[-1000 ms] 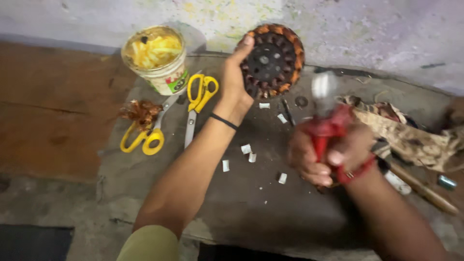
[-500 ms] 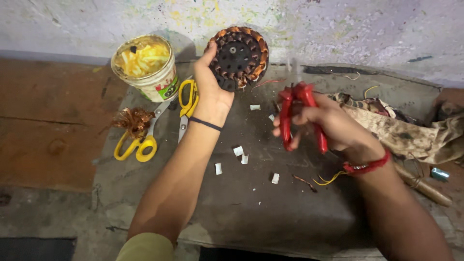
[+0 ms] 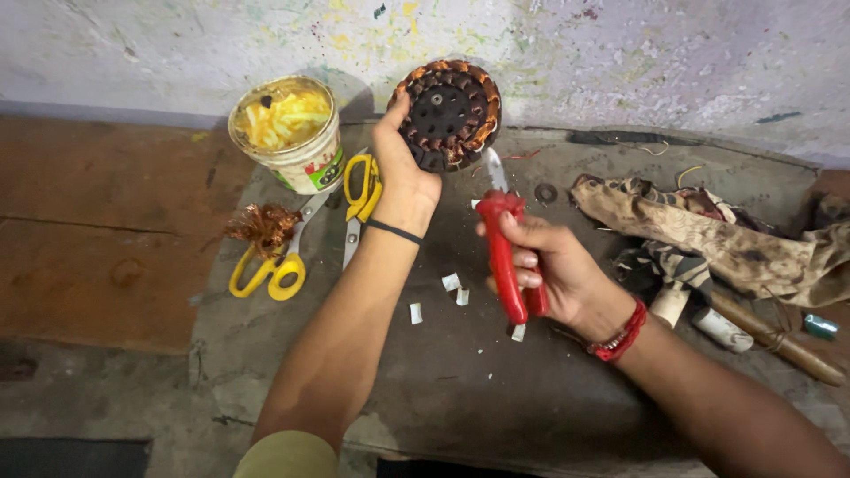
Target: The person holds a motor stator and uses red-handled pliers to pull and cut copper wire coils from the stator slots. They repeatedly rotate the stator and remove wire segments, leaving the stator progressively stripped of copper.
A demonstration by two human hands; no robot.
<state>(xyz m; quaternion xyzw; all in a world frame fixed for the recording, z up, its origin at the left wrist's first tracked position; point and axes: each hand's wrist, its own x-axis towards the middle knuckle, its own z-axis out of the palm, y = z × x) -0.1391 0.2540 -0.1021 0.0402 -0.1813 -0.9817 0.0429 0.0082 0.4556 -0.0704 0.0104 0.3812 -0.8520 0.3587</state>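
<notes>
Left hand [image 3: 403, 177] clamps stator [image 3: 449, 115] by lower-left rim, disc upright, facing camera. Right hand [image 3: 549, 270] fisted around red cutters [image 3: 506, 252]; long axis points up. Stator just above cutter tip, slightly left; blade near lower-right rim, contact unclear.

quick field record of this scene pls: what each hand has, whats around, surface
left hand: grips a round motor stator with copper windings, held up on edge
right hand: closed around red-handled cutters, blade tip pointing up at the stator's lower edge
left of hands: two yellow-handled scissors, tangle of copper wire, plastic tub of yellow strips
between the arms: small white scraps
right side: crumpled cloth, wooden handle
surface: dark worn mat against a paint-flecked wall
</notes>
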